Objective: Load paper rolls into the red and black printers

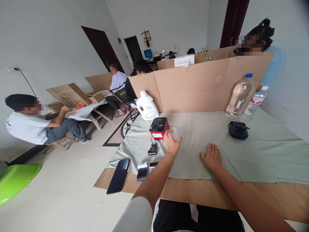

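My left hand (172, 141) reaches over the green cloth with fingers spread. Its fingertips overlap the right side of a small red-and-black box-shaped device (158, 128) with a white label; whether they touch it I cannot tell. Flat on the cloth lies my right hand (211, 157), fingers stretched out and nothing held. Just in front of the device is a shiny black roll with a loose strip (152, 148). Closer to me sits another dark roll (142, 171), and beside it a third (154, 166), partly hidden by my left forearm.
A dark phone (118, 175) lies at the table's left edge. Behind stand a white jug (147, 106), a cardboard screen (193, 93), a large blue-capped bottle (240, 96) and a smaller bottle (257, 100). A black case (238, 130) rests at right. Several people sit nearby.
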Motion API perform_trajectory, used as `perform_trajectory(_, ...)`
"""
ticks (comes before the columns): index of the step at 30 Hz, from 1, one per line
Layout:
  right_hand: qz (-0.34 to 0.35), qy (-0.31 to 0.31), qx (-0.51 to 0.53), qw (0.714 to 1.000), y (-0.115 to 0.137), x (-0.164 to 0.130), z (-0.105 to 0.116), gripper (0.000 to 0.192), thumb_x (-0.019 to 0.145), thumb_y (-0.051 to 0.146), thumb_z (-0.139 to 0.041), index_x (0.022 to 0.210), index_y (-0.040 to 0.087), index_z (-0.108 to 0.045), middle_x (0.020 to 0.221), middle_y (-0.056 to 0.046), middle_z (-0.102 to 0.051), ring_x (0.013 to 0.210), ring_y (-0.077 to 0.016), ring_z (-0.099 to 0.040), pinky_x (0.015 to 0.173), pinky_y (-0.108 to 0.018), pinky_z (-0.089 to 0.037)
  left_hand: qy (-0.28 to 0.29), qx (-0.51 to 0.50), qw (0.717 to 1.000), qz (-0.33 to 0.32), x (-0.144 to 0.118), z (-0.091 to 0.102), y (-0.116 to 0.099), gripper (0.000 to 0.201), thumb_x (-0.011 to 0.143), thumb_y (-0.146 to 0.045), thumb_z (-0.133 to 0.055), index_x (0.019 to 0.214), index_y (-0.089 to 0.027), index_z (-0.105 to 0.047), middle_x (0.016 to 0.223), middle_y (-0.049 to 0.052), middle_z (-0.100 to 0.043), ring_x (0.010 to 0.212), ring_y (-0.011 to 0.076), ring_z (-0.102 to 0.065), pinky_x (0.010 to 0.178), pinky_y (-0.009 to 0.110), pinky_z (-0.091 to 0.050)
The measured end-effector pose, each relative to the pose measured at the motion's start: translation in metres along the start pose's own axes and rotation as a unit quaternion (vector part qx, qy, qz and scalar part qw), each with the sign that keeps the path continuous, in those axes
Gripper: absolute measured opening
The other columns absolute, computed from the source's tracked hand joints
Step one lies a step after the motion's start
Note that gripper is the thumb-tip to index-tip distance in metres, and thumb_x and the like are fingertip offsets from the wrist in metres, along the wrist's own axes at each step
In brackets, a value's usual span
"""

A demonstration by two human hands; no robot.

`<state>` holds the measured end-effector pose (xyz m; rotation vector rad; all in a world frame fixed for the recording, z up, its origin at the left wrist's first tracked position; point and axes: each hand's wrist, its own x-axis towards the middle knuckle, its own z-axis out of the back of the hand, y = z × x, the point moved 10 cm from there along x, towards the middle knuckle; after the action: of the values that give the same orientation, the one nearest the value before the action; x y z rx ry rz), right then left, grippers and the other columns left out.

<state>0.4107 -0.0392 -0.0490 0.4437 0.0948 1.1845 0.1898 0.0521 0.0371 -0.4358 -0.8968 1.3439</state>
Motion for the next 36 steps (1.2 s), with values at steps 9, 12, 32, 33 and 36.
perform_trajectory(9,-0.001,0.031,-0.054,0.998,0.002,0.001,0.003,0.076,0.086,0.046,-0.034,0.145,0.0,-0.026,0.15,-0.024,-0.03,0.143,-0.0358,-0.02,0.115,-0.048,-0.012,0.031,0.225,0.94,0.256,0.098,0.094,0.078,0.13,0.047,-0.072,-0.074,0.15,-0.029,-0.007,0.158,0.018,-0.005,0.143,0.0473,-0.004,0.107,0.062,-0.023)
perform_trajectory(12,0.002,0.027,-0.061,0.998,0.004,-0.001,0.004,0.073,0.086,0.045,-0.035,0.144,0.0,-0.028,0.15,-0.025,-0.031,0.142,-0.0359,-0.021,0.115,-0.048,-0.013,0.055,0.247,0.933,0.256,0.103,0.085,0.081,0.13,0.048,-0.069,-0.075,0.15,-0.031,-0.004,0.153,0.02,-0.018,0.14,0.0463,-0.017,0.103,0.06,-0.029)
perform_trajectory(32,0.017,-0.027,0.036,0.999,0.003,-0.003,0.022,0.068,0.081,0.035,-0.051,0.14,0.003,-0.036,0.145,-0.022,-0.041,0.139,-0.0342,-0.03,0.114,-0.048,-0.021,0.077,0.061,0.995,0.03,-0.041,0.003,-0.074,0.113,0.047,-0.05,-0.086,0.142,-0.024,-0.031,0.136,0.019,-0.04,0.131,0.0425,-0.033,0.107,0.051,-0.024)
perform_trajectory(33,0.02,-0.039,0.045,0.998,0.002,-0.003,0.024,0.067,0.081,0.033,-0.051,0.139,0.004,-0.037,0.144,-0.021,-0.043,0.138,-0.0335,-0.031,0.113,-0.047,-0.023,0.076,0.058,0.995,0.037,-0.05,-0.002,-0.076,0.113,0.047,-0.05,-0.085,0.142,-0.024,-0.03,0.137,0.02,-0.039,0.131,0.0434,-0.032,0.107,0.052,-0.024)
perform_trajectory(36,0.019,-0.104,0.106,0.989,-0.006,-0.002,0.035,0.06,0.081,0.027,-0.046,0.137,0.006,-0.04,0.139,-0.019,-0.048,0.132,-0.0298,-0.04,0.111,-0.046,-0.03,0.049,0.054,0.995,0.062,-0.068,-0.006,-0.079,0.114,0.049,-0.05,-0.084,0.144,-0.023,-0.027,0.139,0.022,-0.036,0.131,0.0455,-0.031,0.106,0.055,-0.022)
